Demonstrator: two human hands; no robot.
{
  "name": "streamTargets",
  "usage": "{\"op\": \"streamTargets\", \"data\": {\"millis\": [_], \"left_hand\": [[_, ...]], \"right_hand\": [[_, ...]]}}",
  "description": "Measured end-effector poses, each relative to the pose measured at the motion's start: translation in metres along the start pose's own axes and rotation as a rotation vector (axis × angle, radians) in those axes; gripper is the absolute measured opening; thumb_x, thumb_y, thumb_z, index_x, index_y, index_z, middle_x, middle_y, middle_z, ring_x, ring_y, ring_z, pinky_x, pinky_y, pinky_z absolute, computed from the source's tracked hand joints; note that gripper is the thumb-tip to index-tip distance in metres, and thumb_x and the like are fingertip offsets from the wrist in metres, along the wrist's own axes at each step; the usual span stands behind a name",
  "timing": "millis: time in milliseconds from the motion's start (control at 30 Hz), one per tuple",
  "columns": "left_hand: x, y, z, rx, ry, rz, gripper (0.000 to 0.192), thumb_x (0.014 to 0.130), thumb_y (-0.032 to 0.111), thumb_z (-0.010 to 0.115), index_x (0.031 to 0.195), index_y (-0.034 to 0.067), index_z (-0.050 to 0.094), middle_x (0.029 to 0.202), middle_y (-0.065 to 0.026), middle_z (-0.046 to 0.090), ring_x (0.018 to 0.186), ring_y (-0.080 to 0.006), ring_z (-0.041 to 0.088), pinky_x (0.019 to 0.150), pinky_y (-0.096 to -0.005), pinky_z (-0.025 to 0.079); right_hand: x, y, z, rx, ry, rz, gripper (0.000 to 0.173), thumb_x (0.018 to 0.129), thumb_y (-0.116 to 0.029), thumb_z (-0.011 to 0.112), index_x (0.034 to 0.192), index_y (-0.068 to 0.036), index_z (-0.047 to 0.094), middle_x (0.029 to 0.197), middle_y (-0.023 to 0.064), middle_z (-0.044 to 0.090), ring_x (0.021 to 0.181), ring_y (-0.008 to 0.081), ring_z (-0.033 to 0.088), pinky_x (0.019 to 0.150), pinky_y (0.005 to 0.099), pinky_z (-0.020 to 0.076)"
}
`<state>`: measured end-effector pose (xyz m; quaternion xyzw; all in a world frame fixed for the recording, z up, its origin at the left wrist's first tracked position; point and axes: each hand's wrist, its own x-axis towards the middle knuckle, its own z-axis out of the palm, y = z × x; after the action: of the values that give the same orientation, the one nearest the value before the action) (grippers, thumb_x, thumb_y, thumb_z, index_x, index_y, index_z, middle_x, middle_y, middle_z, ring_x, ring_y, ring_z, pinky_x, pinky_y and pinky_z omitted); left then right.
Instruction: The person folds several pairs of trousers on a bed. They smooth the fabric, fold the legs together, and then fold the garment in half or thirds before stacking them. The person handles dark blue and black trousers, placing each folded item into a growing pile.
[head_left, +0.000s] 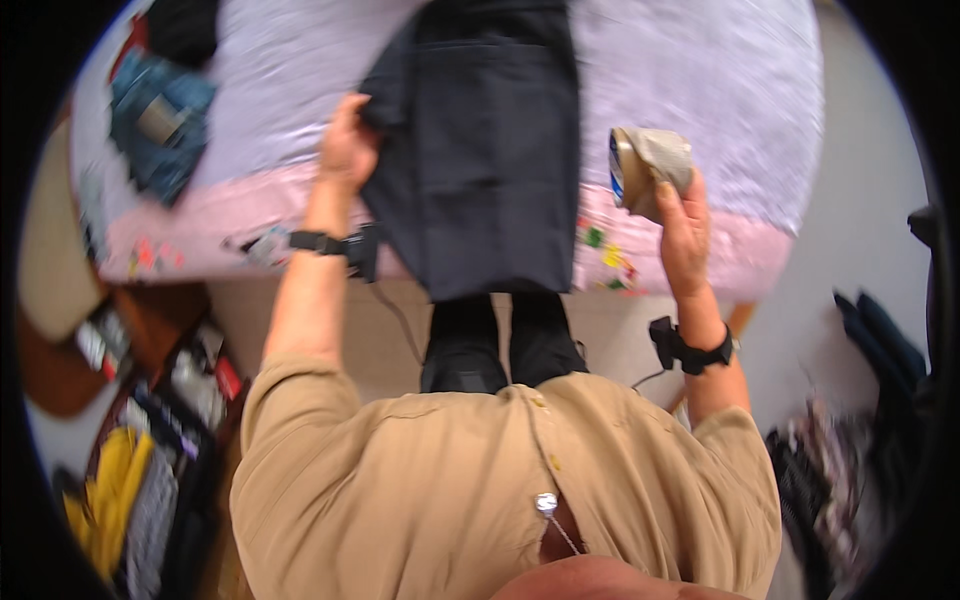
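A dark navy garment (495, 165) lies lengthwise over the covered table or bed, its lower end hanging at the near edge above my legs. At its left edge, my left hand (351, 146) grips the dark fabric between thumb and fingers. Off to the garment's right, my right hand (686, 225) holds up a short cylindrical object (626, 169) with a blue and white end, partly wrapped in a beige-grey cloth (664, 154). What the cylinder is cannot be told. Both wrists wear black straps with small devices.
Blue denim clothing (161, 127) and a black garment (184, 30) lie at the far left of the lilac and pink cover (697, 90). Yellow and grey clothes (112, 502) are piled low on the left. More clothes (832, 480) lie at the lower right.
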<state>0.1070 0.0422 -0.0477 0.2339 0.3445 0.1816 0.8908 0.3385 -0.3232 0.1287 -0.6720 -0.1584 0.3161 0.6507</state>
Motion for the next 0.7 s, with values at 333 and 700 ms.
{"op": "streamTargets", "data": {"millis": [333,700], "left_hand": [[-0.01,0.013,0.033,-0.118,0.141,0.214,0.02,0.105,0.024,0.049,0.103,0.006,0.058,0.102,-0.005,0.065,0.097,-0.0177,0.061,0.094,-0.0358,0.05],[0.009,0.027,0.01,0.832,0.637,0.44,0.063,0.071,0.042,0.088,0.106,-0.001,0.059,0.097,-0.0161,0.066,0.086,-0.0283,0.066,0.079,-0.0379,0.054]], "right_hand": [[0.094,-0.012,0.162,0.098,-0.408,0.037,0.029,0.104,-0.025,0.059,0.119,0.0,0.061,0.096,-0.0026,0.063,0.083,0.0016,0.054,0.07,0.0176,0.046],[0.163,-0.011,0.252,-0.283,-0.392,-0.149,0.027,0.1,-0.027,0.063,0.1,0.0,0.066,0.079,-0.0017,0.063,0.073,0.0042,0.054,0.064,0.0222,0.047]]}}
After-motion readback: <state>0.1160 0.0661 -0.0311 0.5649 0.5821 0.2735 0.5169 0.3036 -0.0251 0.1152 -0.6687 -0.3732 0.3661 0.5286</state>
